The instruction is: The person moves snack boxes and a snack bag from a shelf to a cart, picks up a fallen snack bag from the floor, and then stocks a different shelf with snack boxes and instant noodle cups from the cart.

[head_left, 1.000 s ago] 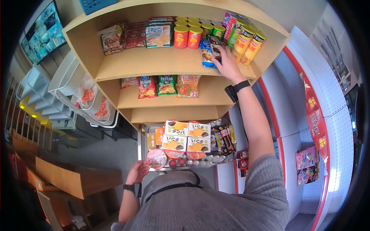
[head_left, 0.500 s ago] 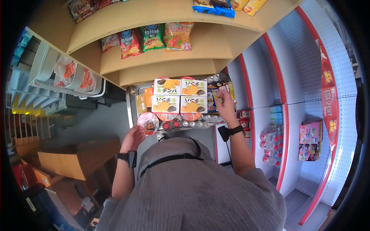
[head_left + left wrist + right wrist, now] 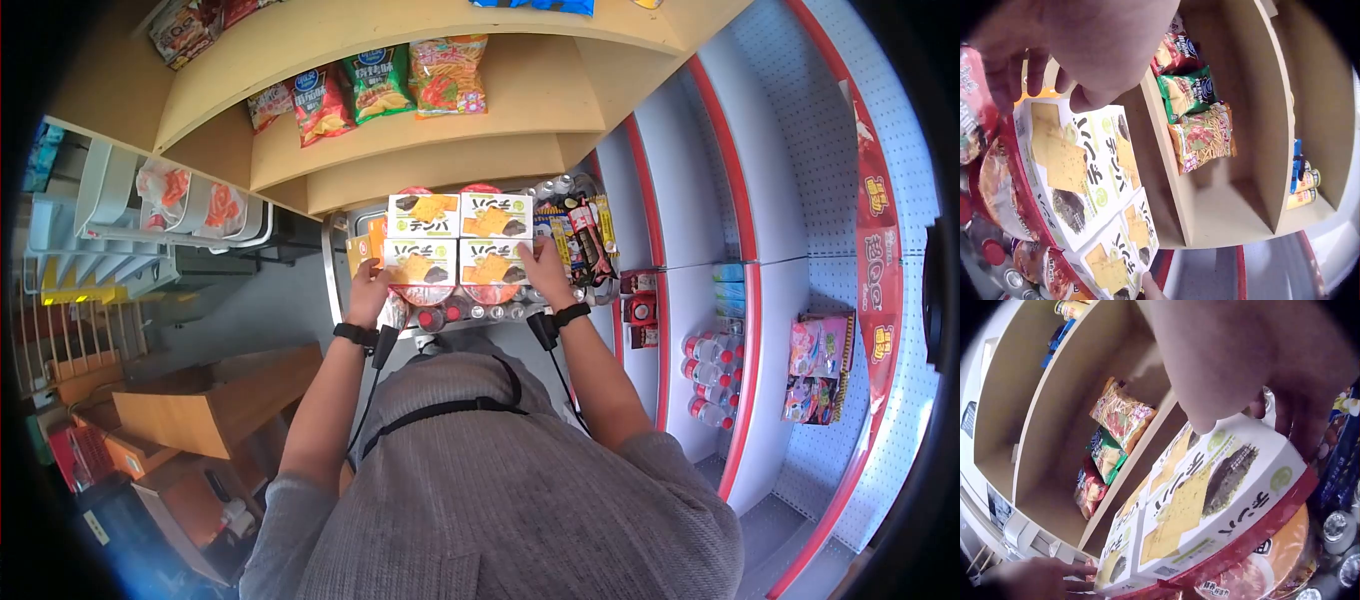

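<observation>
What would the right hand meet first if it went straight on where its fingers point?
The near-right cracker box: the right hand grips its right edge, fingers aimed forward across it. Beyond that, probably the far-right cracker box, though depth is unclear.

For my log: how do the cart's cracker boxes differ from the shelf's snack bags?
The cracker boxes are white, atop noodle bowls; the snack bags are red, green and orange, on a shelf. The left hand and right hand grip the near boxes; the bags are untouched. Both sit in rows.
</observation>
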A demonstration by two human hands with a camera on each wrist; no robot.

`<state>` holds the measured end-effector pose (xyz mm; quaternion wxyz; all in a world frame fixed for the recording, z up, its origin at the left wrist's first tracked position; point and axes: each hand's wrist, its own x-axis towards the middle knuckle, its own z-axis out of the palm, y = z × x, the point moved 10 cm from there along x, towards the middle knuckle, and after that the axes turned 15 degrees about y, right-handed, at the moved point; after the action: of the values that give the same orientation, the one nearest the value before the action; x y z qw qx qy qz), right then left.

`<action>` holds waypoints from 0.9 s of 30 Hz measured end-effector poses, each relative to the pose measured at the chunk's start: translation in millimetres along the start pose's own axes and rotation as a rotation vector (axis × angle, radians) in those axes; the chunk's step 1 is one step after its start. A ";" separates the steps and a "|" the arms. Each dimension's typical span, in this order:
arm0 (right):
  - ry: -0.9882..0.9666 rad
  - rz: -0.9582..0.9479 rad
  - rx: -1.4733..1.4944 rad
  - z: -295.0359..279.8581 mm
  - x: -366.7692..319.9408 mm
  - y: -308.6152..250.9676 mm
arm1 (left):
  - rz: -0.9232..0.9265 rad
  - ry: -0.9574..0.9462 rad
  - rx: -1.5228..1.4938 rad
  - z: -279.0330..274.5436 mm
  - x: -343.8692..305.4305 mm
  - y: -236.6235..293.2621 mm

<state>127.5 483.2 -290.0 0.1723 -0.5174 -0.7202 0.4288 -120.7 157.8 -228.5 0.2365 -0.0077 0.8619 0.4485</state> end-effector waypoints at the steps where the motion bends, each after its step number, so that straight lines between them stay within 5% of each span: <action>1: 0.021 -0.042 0.035 7.7 0.0 12.3 | -0.045 -0.030 -0.022 5.8 -4.6 -2.9; 9: -0.025 -0.052 0.108 -18.7 -29.0 -34.9 | -0.032 0.015 -0.091 15.1 -3.7 -15.3; 27: -0.115 -0.054 0.088 2.6 -16.8 2.3 | -0.013 0.094 -0.035 17.3 10.7 -37.4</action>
<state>133.9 467.3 -290.0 0.1649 -0.4643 -0.7229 0.4843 -114.8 151.0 -270.1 0.1984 -0.0385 0.8640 0.4611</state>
